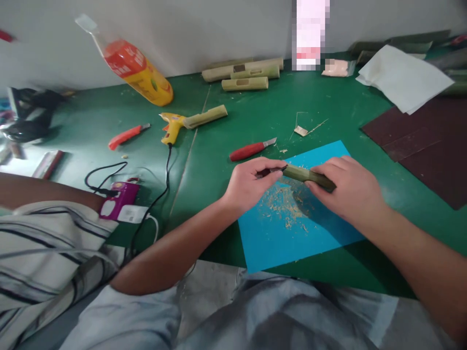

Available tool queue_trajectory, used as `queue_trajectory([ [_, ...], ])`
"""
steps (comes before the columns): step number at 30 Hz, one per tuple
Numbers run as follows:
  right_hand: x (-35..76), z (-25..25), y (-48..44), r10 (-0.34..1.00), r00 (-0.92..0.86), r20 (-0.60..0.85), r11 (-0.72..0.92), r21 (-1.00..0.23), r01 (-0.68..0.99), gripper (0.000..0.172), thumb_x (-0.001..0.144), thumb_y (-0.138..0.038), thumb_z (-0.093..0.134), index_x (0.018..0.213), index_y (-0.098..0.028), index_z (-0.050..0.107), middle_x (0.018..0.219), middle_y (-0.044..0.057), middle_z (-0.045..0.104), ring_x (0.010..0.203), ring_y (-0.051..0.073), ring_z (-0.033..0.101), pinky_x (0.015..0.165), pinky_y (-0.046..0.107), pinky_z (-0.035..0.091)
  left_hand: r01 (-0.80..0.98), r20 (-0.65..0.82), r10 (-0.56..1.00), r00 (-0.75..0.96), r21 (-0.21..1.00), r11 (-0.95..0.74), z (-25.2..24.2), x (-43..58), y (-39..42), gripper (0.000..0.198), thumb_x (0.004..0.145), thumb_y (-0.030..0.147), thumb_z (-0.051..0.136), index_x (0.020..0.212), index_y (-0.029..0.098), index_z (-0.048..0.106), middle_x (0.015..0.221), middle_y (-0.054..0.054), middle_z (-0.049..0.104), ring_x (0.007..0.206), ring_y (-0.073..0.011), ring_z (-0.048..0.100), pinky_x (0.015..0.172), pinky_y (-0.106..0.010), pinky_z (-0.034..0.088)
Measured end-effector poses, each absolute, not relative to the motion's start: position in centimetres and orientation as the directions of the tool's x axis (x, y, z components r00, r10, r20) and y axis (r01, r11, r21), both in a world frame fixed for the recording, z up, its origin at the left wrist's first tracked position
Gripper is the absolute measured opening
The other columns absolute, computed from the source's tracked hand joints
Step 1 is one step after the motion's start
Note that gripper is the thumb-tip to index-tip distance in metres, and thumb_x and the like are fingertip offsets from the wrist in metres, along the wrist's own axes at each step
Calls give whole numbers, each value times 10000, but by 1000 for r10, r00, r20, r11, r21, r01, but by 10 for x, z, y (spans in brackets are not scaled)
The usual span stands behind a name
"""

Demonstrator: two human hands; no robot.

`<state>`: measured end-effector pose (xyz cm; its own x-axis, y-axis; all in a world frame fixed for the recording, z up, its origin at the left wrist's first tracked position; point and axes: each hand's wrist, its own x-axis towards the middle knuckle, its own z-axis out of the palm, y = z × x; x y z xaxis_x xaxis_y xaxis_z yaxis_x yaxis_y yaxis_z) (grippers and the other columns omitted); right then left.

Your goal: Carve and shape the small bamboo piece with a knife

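Note:
Above a blue sheet (266, 243) strewn with pale shavings, my right hand (346, 187) grips a green bamboo piece (299, 172) near its right end. My left hand (251, 184) is closed around a thin dark tool (268, 172), whose tip meets the left end of the bamboo. The exact kind of tool is hard to make out between the fingers. A red-handled knife (250, 151) lies on the green table just beyond my left hand.
Bamboo tubes (245, 84) lie by the wall. Leftward are a yellow glue gun (173, 127), an orange cutter (127, 137), a bottle (140, 75) and a purple power strip (118, 199) with cables. Dark boards (423, 146) and white paper (403, 78) lie right. Another person's arm (47, 192) is at left.

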<state>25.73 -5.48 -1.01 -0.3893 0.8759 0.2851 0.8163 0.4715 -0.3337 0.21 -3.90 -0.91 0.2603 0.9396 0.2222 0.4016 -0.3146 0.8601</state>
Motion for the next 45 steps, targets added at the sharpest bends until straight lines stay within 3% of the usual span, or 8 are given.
queue_trajectory([
  [5,251,-9,-67,882,-412,227,463,-257,849,213,998,-298,571,1007,-190,754,975,126,756,926,305,629,786,437,453,524,280,915,290,754,-396,-18,6,-36,201,982,260,720,1134,204,838,954,-51,818,761,-130,705,685,-244,566],
  [9,250,-8,-73,888,-410,207,450,-219,866,221,1007,-299,578,1056,-185,761,964,116,751,911,296,638,751,421,446,558,370,873,318,671,-488,-24,6,-35,179,1010,259,687,1101,198,829,983,-61,825,868,-157,747,814,-282,600],
  [11,248,-7,-74,898,-397,192,433,-221,874,222,1004,-298,587,1055,-176,764,973,121,750,910,293,650,735,417,449,552,359,884,300,690,-468,-25,7,-33,181,1019,264,673,1100,191,818,1003,-66,828,890,-159,755,824,-280,604],
  [18,242,-5,-74,898,-388,209,432,-244,868,232,1015,-317,568,1063,-183,751,974,127,753,900,287,664,722,411,461,418,242,958,153,863,-284,-19,12,-31,165,1034,282,626,992,178,746,665,26,669,510,-70,537,497,-197,445],
  [21,243,-6,-73,899,-394,190,432,-238,870,221,1020,-324,564,1031,-195,744,971,125,756,891,284,669,712,407,451,476,263,953,152,825,-304,-14,6,-36,161,1026,282,626,988,183,747,679,21,670,563,-83,557,535,-211,445],
  [26,246,-5,-74,914,-368,173,400,-225,889,236,1031,-338,568,1021,-188,750,1027,130,764,909,275,684,727,397,451,702,12,949,316,670,-242,-1,-18,-52,149,1000,280,639,930,189,733,780,3,724,658,-122,613,610,-243,459],
  [33,247,-2,-75,923,-362,132,381,-171,909,228,983,-337,620,1051,-171,761,990,112,751,919,274,677,726,380,437,855,22,926,377,375,-357,33,-38,-88,186,1063,248,514,943,185,642,1044,-83,722,1032,-240,690,979,-426,579],
  [45,249,-7,-75,911,-355,211,394,-187,900,219,985,-284,604,1063,-165,770,960,104,746,886,269,683,713,382,442,846,33,895,445,312,-432,0,-47,-101,190,1079,223,493,978,156,640,1372,-211,702,1427,-351,624,1189,-556,552],
])
